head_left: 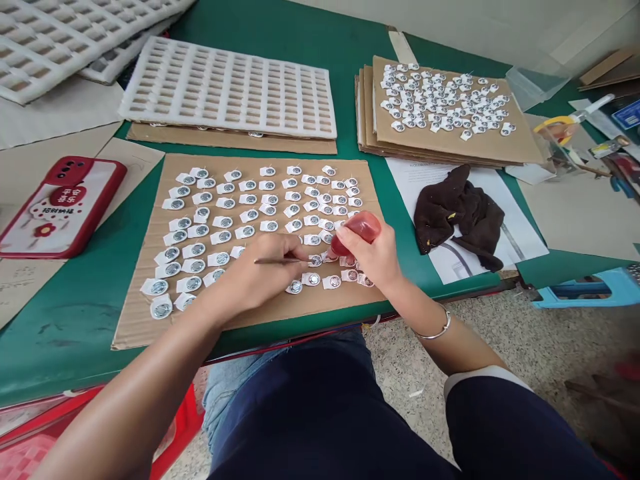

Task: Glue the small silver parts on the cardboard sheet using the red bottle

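My left hand (pixel 270 263) is closed around a pair of slim metal tweezers (pixel 273 261), whose tips reach one of the small round silver pieces on white tabs. Closed on a soft red squeeze bottle (pixel 364 225), my right hand (pixel 377 257) tilts it down towards the same spot; its tip is close to the tweezers' tips. Rows of these silver pieces (pixel 221 236) lie on a brown cardboard sheet (pixel 250 320) under both hands. Fingers cover some pieces in the middle. Whether anything comes out of the bottle is too small to tell.
White foam grid trays (pixel 230 87) lie behind the sheet and at the far left. Stacked cardboard sheets (pixel 450 143) at the back right bear more silver pieces. A dark cloth (pixel 457 213) lies on paper at right, a red-cased phone (pixel 63 207) at left, yellow-handled scissors (pixel 557 127) far right.
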A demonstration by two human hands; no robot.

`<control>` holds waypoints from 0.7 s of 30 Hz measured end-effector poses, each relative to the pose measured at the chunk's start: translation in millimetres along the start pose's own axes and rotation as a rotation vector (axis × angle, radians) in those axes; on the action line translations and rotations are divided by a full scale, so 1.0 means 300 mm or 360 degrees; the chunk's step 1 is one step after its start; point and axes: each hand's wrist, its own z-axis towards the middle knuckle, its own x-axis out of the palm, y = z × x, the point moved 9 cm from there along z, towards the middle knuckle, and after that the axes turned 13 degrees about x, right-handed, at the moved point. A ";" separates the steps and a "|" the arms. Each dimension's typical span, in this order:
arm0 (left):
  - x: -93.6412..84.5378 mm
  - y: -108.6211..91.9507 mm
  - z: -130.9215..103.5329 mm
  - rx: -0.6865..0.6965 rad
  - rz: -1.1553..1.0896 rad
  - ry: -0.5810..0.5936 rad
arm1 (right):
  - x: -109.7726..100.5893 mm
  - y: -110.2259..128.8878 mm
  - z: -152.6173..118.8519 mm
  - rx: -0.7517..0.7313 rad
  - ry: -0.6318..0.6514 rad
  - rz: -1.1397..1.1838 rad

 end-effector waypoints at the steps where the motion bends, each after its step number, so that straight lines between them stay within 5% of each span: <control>1: 0.002 0.017 0.008 -0.0056 -0.0073 0.0038 | 0.005 -0.016 0.008 0.0059 0.0015 0.0046; 11: -0.006 0.078 0.033 -0.0182 -0.0358 0.0017 | 0.013 -0.104 0.017 0.0188 -0.0029 0.0363; 21: 0.004 0.096 0.029 -0.0216 -0.0493 -0.0004 | -0.020 -0.091 0.013 -0.0069 -0.0196 0.0317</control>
